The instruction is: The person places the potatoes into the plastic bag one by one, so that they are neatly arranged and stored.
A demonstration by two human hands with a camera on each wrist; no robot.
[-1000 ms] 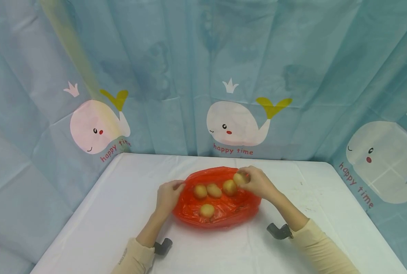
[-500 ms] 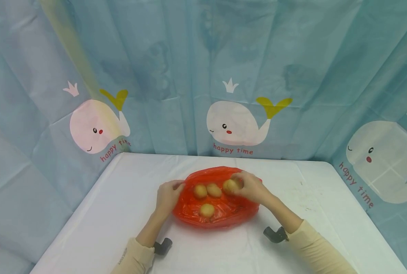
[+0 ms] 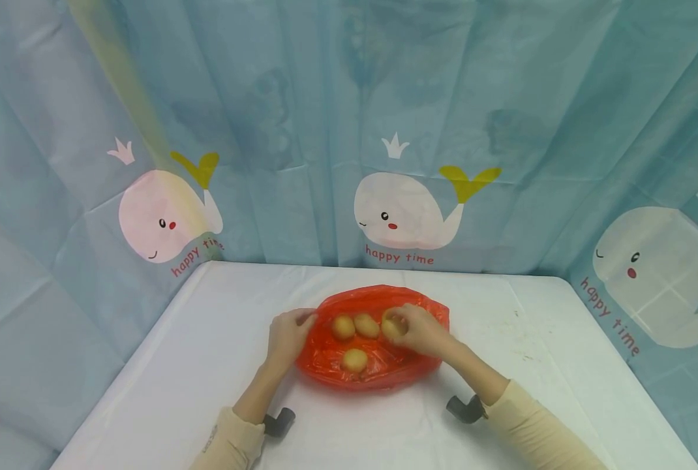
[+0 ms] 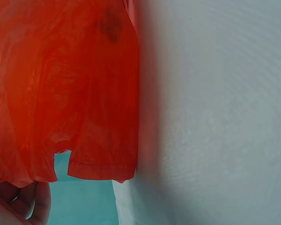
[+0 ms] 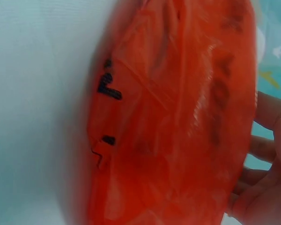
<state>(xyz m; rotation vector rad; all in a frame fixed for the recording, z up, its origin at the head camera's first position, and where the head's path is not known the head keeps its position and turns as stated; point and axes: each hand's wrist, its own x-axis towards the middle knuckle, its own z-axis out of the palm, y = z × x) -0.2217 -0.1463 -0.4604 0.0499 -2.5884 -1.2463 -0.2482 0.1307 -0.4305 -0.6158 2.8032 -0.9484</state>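
Note:
A red plastic bag (image 3: 378, 373) lies spread on the white table, its mouth facing up. Inside it show a round yellow-brown potato (image 3: 344, 328), a longer potato (image 3: 367, 326) beside it, and another potato (image 3: 355, 361) nearer the front. My left hand (image 3: 287, 336) pinches the bag's left rim; in the left wrist view its fingers (image 4: 41, 201) meet the bag edge. Over the bag's right part, my right hand (image 3: 422, 329) has its fingers around a potato (image 3: 391, 328), partly covered by them. In the right wrist view the bag wall hides that potato.
The white table (image 3: 537, 365) extends on all sides of the bag. Behind it hangs a blue curtain (image 3: 302, 215) printed with whales. A dark wrist fitting (image 3: 280, 423) sits by the left forearm, and another dark fitting (image 3: 465, 410) by the right.
My right hand has moved left and down into the bag with a potato, coming over the potato that lay at the right. The left hand stays on the rim.

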